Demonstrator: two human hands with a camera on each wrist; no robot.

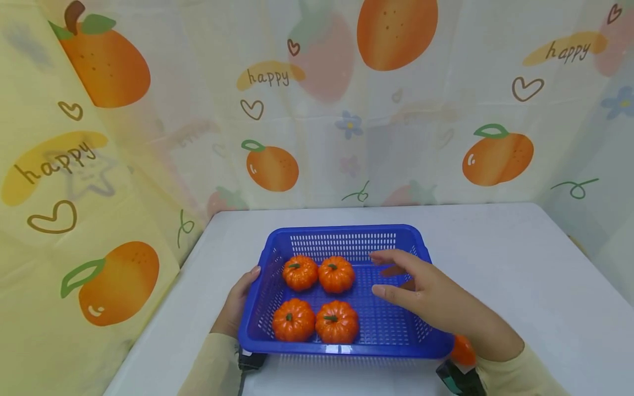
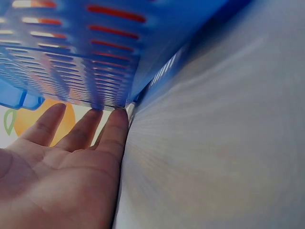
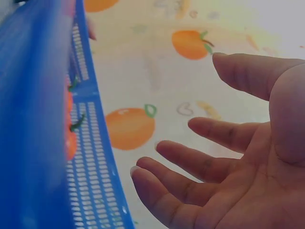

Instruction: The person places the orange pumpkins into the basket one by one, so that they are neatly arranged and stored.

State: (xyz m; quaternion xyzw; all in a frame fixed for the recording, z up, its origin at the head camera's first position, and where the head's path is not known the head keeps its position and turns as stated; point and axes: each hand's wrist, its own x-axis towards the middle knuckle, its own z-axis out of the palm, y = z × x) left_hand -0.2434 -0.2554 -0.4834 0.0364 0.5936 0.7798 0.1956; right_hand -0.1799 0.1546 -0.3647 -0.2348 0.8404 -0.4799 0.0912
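A blue plastic basket with slotted walls stands on the table. Inside, on its left half, sit small orange pumpkins with green stems: a back-left one, a back-right one, a front-left one and a front-right one. My left hand rests against the basket's left side, thumb at the rim; in the left wrist view its extended fingers touch the slotted wall. Over the basket's right half hovers my right hand, fingers spread and holding nothing.
Another orange object lies outside the basket's front right corner, partly hidden by the right forearm. The white table extends around the basket. A fruit-printed curtain hangs behind the table and along its left side.
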